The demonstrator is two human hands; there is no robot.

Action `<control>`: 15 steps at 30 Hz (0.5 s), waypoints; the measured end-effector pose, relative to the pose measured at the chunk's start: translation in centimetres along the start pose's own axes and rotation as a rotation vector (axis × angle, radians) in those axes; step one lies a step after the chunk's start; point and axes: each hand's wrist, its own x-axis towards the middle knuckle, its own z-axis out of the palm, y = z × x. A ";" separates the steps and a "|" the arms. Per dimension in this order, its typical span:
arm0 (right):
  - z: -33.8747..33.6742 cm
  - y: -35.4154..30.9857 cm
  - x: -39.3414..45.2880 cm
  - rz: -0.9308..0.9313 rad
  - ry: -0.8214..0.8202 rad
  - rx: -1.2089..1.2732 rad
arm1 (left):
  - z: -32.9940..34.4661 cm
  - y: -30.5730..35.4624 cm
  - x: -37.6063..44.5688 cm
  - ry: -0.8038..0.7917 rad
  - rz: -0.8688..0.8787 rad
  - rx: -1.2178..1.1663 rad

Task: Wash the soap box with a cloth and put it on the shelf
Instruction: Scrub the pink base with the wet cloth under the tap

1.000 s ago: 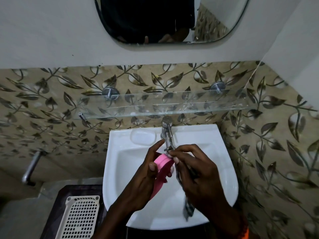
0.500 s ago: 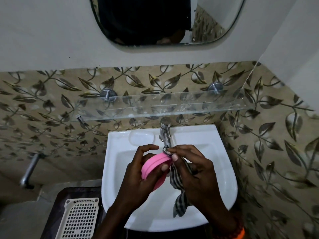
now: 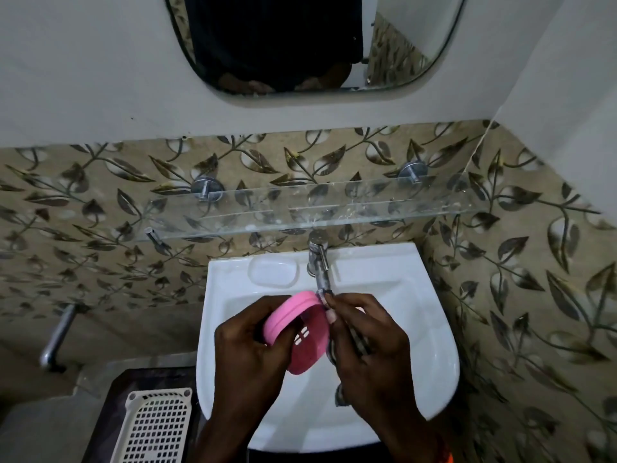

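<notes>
- Your left hand [image 3: 248,349] grips the pink soap box [image 3: 297,332], fingers curled round its left and lower sides, holding it over the middle of the white sink [image 3: 430,332], just in front of the tap [image 3: 319,262].
- The soap box is tilted on edge, open side and slotted floor turned toward your right hand; its long axis runs from the tap end down toward you.
- Your right hand [image 3: 370,349] is clenched on a checked cloth [image 3: 344,355], fingertips pressed to the box's right rim near the tap's spout. Most of the cloth is hidden under the hand, with a tail hanging below it.
- Judging by this, the wash is under way and the shelf step is not yet done. I cannot tell whether water is running.
- The glass shelf [image 3: 300,212] lies above and behind both hands, along the tiled wall over the sink's back edge. The left hand already carries the box, so it looks the natural one to lift it up and back, clearing the tap.
- Count: one soap box, one cloth, one tap, one shelf on two round metal mounts, one mirror [image 3: 317,45] above, and one white slotted basket [image 3: 153,426] beside the sink's front left corner.
</notes>
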 end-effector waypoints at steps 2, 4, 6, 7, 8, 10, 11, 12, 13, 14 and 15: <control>-0.2 0.0 -0.1 0.210 0.021 0.203 | -0.1 -0.3 0.1 0.048 0.024 -0.038; -0.1 -0.5 0.3 0.203 0.066 0.205 | 0.2 -0.1 -0.2 0.056 0.034 -0.067; -0.1 -1.7 0.8 0.074 0.072 0.140 | 0.7 -0.2 -0.8 0.029 0.025 -0.110; 0.0 -2.3 0.8 -0.022 0.050 0.099 | 1.0 -0.4 -1.1 0.017 0.038 -0.124; 0.3 -2.8 0.6 -0.120 0.025 0.051 | 1.1 -0.3 -1.2 0.011 0.049 -0.134; 0.6 -3.0 -0.1 -0.211 0.021 0.032 | 1.2 -0.3 -1.3 0.017 0.085 -0.143; 0.6 -2.8 -0.3 -0.220 0.054 0.043 | 1.3 -0.2 -1.2 0.023 0.096 -0.161; 0.5 -2.4 -0.5 -0.202 0.090 0.057 | 1.3 0.0 -1.2 0.034 0.090 -0.171; 0.3 -1.9 -0.5 -0.153 0.119 0.078 | 1.2 0.1 -1.3 0.056 0.082 -0.177; 0.2 -1.4 -0.5 -0.062 0.135 0.116 | 1.0 0.2 -1.3 0.088 0.073 -0.181; 0.1 -1.0 -0.5 0.062 0.136 0.177 | 0.8 0.1 -1.3 0.132 0.075 -0.181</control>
